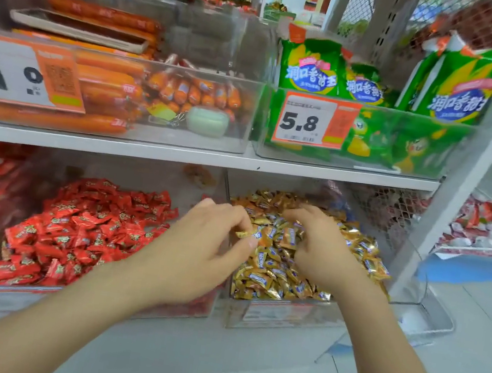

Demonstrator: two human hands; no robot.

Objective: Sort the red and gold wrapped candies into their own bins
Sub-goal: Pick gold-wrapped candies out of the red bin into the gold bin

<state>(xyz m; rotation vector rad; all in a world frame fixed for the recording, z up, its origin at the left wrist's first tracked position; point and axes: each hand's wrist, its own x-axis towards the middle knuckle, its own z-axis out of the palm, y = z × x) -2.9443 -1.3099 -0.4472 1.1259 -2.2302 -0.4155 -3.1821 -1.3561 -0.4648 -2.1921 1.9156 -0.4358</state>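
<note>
Orange sausages (105, 90) and green snack packs (367, 83) are seen in clear bins on the upper shelf (179, 153). Below, red candies (80, 224) are heaped in the left bin (28, 292) and gold candies (304, 279) in the right bin (275, 316). One gold candy (243, 234) is pinched by the left grip (207, 238) over the right bin's left edge. The right grip (321, 250) is curled into the gold pile, and whether it holds anything cannot be told

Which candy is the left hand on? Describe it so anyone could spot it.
Start at the 5.8 price tag; directly below it is the clear bin heaped with gold candies. At its left side, by the red candy bin, the left hand pinches one gold candy. Its neighbours lie loose in the heap; this one is in the pinch.
</note>
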